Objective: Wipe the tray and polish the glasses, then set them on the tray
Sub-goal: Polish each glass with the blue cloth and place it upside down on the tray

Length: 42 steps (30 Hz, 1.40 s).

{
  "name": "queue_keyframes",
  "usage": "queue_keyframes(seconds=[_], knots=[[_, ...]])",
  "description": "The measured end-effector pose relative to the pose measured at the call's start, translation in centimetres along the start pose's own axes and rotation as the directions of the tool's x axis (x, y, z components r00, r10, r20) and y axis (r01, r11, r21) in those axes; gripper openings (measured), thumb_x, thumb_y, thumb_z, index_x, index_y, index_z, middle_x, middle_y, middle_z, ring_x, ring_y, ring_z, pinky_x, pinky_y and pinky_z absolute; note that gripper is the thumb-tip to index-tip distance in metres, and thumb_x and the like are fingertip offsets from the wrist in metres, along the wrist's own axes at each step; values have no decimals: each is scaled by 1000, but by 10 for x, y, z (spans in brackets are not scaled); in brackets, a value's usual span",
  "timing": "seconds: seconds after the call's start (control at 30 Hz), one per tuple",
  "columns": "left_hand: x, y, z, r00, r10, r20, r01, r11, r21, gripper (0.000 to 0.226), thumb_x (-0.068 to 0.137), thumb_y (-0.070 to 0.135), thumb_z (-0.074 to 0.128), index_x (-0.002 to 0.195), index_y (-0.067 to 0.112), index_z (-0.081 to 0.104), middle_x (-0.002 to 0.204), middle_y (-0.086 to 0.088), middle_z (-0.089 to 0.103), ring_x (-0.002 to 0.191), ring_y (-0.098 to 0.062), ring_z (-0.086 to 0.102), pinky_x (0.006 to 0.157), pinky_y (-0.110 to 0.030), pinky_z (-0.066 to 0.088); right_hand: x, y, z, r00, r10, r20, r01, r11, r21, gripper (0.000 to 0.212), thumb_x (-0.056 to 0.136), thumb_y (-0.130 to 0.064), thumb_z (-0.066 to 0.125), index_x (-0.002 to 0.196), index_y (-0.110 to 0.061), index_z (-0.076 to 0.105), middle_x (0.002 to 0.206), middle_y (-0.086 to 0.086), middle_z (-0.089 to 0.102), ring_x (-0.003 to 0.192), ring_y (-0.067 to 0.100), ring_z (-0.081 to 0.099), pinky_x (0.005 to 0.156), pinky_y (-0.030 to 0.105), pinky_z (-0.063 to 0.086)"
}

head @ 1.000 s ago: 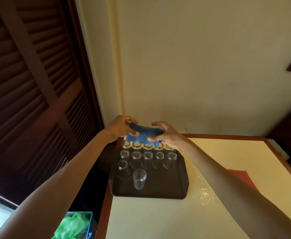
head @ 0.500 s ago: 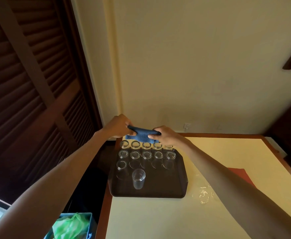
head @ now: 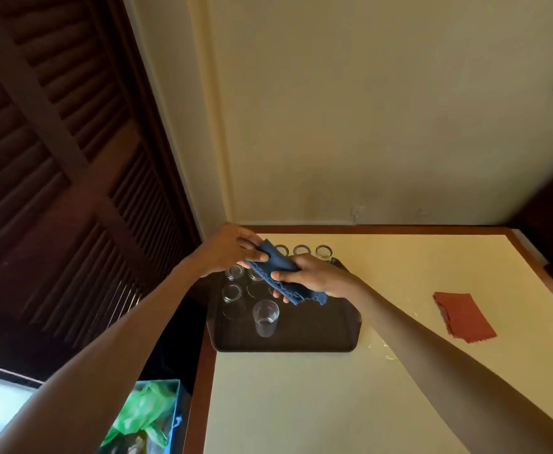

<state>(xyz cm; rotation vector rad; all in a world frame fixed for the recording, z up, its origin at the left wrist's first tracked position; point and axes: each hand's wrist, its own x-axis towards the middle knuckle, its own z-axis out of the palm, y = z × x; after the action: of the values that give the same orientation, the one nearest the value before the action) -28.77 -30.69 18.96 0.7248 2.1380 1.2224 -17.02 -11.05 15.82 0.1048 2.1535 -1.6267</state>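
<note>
Nearest: lone glass (head: 265, 317) is standing upright at the front of the dark tray (head: 317, 335) on the table (head: 334, 404). Above it, the right hand (head: 317, 276) is gripping the blue cloth (head: 285, 276); the left hand (head: 229, 253) is pinching its far end. More glasses (head: 232, 291) are sitting in rows behind. A red cloth (head: 462, 314) is lying well apart to the right.
</note>
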Motion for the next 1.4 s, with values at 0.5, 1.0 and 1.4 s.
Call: queue_keyframes(seconds=[0.5,1.0,1.4], knots=[[-14,-167,107,973,-228,29,219,959,181,113,63,34,99,154,14,36,142,-1,58,128,-23,58,110,-43,48,23,120,34,958,232,-169,-205,965,165,39,99,-39,60,96,-1,64,72,8,66,51,17,55,47,27,43],[-10,-179,135,975,-55,-215,98,976,192,70,73,30,94,136,25,63,125,5,73,106,-12,71,92,-29,59,43,139,37,951,267,-157,-284,954,-99,54,101,-50,51,81,-2,67,58,3,64,40,13,51,44,21,42],[10,-61,64,986,144,84,-165,918,360,83,71,20,93,144,31,55,141,13,48,129,-6,48,110,-23,40,13,45,-19,976,217,2,-211,952,-223,20,105,-23,47,107,-13,64,91,4,75,58,17,62,60,28,53]])
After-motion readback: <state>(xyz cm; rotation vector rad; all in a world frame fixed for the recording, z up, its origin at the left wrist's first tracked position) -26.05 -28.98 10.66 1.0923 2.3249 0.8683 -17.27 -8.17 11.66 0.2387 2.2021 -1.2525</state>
